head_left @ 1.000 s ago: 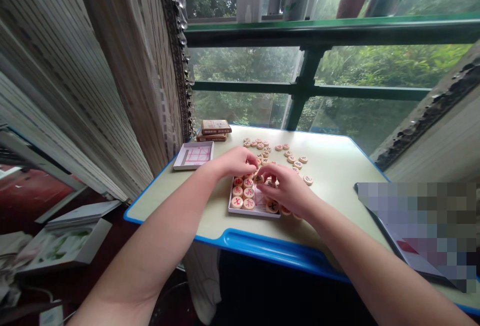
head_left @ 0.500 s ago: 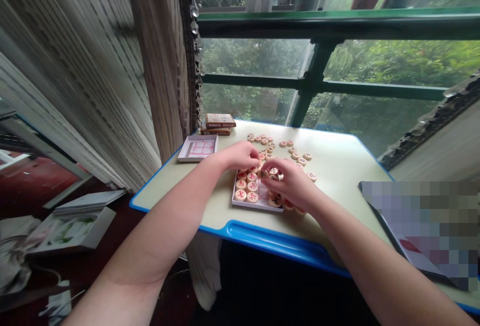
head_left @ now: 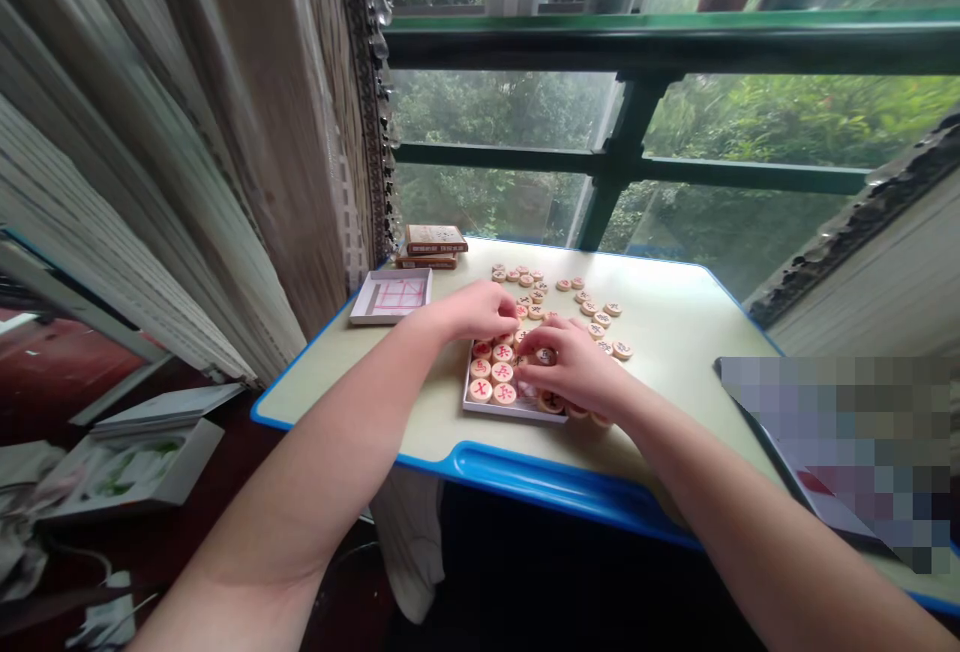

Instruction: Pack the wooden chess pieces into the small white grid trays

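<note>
Round wooden Chinese chess pieces with red characters (head_left: 502,372) stand in rows along the left side of a shallow white box (head_left: 514,411). Over the box's far left corner, my left hand (head_left: 484,312) is closed with fingertips pointing down; whatever they pinch is hidden. My right hand (head_left: 570,357) reaches over the middle of the box, its fingers bent round a black-marked Chinese chess piece (head_left: 519,362) that shows only in part. Other black-marked pieces (head_left: 551,400) lie under that hand, partly covered.
Loose pieces (head_left: 590,308) are scattered beyond the box. The box lid (head_left: 394,318) lies at the table's left, near stacked small boxes (head_left: 435,239). A blue trough (head_left: 547,482) lines the front edge; a dark-edged flat object (head_left: 765,432) lies at right.
My right hand has moved slightly left and lower over the box with the black-marked piece. My left hand stays nearly where it was. The view has shifted a little.
</note>
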`<action>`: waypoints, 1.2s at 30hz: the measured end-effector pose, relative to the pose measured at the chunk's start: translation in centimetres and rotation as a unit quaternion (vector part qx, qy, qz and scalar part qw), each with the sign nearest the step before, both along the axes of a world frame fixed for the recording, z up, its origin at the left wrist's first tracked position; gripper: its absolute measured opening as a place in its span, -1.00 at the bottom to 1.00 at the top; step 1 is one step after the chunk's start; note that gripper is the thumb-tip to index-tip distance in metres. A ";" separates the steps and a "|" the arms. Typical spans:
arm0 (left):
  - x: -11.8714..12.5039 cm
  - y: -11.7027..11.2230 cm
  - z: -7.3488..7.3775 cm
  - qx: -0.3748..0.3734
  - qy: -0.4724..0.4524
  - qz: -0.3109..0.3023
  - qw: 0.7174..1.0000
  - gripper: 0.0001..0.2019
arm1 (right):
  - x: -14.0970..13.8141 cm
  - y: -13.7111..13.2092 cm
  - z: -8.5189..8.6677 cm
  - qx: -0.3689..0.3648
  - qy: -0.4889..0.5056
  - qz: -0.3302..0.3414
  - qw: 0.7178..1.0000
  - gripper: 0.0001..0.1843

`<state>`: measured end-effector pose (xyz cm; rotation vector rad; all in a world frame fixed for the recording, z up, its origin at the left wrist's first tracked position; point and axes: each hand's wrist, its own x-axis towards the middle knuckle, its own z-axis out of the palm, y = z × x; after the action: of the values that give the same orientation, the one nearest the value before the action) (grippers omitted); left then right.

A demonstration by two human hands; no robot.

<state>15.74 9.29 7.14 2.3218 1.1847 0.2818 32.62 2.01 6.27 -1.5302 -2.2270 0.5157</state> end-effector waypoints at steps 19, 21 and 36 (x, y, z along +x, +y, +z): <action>0.0 -0.2 0.1 -0.002 0.002 -0.009 1.000 -0.76 | 0.0 0.5 -0.9 0.061 -0.025 0.048 0.997 -0.87; 0.0 0.0 0.0 0.002 0.009 -0.011 1.000 -0.74 | 0.1 0.6 -1.1 0.070 -0.022 0.052 0.996 -0.86; 0.2 -0.5 0.5 0.009 0.025 -0.002 1.000 -0.75 | 0.1 0.7 -1.4 0.073 -0.014 0.053 0.996 -0.88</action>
<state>15.89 8.79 7.61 2.3584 1.2052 0.2347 32.71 2.72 4.89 -1.3602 -2.3204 0.3560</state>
